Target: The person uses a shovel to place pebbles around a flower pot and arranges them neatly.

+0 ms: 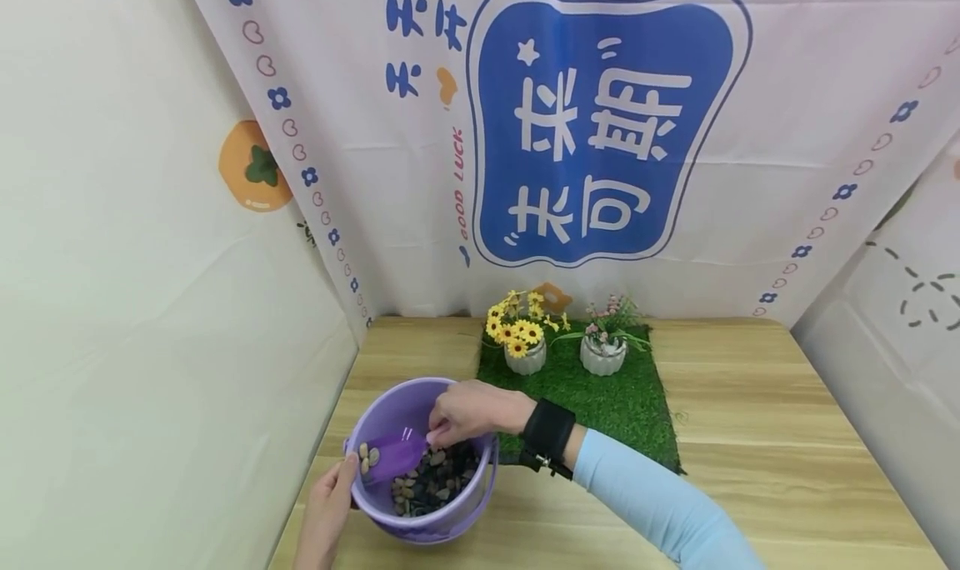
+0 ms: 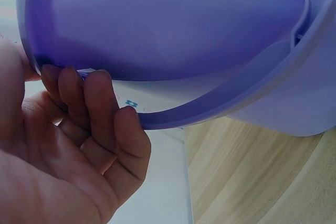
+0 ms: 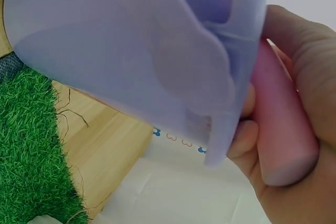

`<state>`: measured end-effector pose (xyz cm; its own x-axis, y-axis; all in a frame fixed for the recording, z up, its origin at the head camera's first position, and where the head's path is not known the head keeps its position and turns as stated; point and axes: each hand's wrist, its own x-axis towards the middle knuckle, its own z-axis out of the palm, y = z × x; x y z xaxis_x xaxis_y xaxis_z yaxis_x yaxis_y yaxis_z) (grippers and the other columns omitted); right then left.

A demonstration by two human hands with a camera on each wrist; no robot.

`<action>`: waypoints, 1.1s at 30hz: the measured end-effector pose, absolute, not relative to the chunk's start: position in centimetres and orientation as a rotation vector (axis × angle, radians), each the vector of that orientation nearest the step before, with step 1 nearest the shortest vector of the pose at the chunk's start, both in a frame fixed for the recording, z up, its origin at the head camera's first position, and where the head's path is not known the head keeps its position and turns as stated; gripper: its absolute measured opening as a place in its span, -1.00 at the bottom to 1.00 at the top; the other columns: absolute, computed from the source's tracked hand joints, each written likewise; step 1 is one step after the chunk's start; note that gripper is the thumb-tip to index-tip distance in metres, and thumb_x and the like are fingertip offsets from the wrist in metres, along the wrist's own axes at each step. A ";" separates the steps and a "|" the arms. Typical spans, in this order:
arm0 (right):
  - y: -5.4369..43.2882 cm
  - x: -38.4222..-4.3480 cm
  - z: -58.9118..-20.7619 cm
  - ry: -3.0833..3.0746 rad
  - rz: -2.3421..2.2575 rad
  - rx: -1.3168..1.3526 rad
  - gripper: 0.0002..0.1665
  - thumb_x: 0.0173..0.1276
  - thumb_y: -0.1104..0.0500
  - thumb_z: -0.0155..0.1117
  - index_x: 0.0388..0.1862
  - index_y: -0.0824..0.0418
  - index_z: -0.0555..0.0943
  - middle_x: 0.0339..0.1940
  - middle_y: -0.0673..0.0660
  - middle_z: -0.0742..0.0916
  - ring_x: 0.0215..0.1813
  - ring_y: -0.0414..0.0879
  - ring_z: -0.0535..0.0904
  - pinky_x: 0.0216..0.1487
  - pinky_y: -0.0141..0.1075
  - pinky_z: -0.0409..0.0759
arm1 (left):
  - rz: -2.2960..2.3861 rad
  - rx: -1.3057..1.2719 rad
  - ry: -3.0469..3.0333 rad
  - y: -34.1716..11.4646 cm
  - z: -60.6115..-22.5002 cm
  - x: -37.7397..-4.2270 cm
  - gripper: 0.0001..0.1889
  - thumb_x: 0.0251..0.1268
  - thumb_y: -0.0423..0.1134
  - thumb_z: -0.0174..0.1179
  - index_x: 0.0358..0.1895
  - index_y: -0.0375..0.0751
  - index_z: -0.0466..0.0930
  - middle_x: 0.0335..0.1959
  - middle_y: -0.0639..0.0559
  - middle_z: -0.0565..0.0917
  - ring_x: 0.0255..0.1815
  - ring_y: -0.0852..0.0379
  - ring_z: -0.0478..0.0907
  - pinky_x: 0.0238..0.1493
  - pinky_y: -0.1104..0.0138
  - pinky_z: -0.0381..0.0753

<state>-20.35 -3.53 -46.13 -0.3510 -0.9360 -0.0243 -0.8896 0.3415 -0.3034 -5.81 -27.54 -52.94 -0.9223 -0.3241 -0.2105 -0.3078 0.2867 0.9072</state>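
A light-purple bucket stands at the table's front left, tilted a little, with dark and tan pebbles in its bottom. My left hand grips the bucket's left rim, its fingers curled over the edge in the left wrist view. Over the pebbles, my right hand holds a translucent purple scoop by its pink handle. Several tan pebbles lie at the scoop's far end, close to the left rim. In the right wrist view the bucket wall hides the scoop's blade.
Behind the bucket lies a green turf mat bearing a white pot of yellow flowers and a white pot of pink flowers. The wooden table extends to the right. Printed cloth hangs behind it.
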 end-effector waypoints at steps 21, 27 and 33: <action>-0.8 -21.4 -45.0 2.439 -0.519 -1.592 -0.80 0.44 -0.04 0.21 -0.33 -0.07 0.72 -0.68 -0.22 0.46 -0.70 -0.42 0.19 -0.59 -0.54 0.15 | -1.739 0.599 -2.503 -27.5 -52.8 -5.8 -0.41 0.52 0.17 -0.10 -0.08 -0.36 0.63 -0.42 -0.13 0.72 -0.45 0.18 0.58 -0.23 0.33 0.45; 0.1 -21.6 -44.4 2.465 -0.522 -1.623 -0.79 0.43 -0.02 0.23 -0.42 -0.06 0.67 -0.68 -0.21 0.39 -0.67 -0.41 0.15 -0.56 -0.54 0.13 | -1.738 0.574 -2.508 -27.6 -52.9 -5.9 -0.42 0.53 0.16 -0.11 -0.06 -0.35 0.63 -0.41 -0.12 0.73 -0.44 0.19 0.58 -0.23 0.35 0.46; 1.0 -21.9 -43.9 2.479 -0.535 -1.593 -0.75 0.42 -0.01 0.24 -0.50 -0.05 0.61 -0.70 -0.20 0.36 -0.68 -0.40 0.13 -0.59 -0.54 0.12 | -1.760 0.587 -2.496 -27.6 -52.9 -6.0 -0.41 0.52 0.17 -0.10 -0.08 -0.38 0.62 -0.41 -0.14 0.72 -0.44 0.17 0.58 -0.21 0.33 0.45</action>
<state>-21.95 0.97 -43.87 -0.4266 -0.9019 0.0679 -0.8495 0.3738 -0.3723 -5.95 -27.58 -52.90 -0.9283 -0.3207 -0.1879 -0.2847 0.2887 0.9141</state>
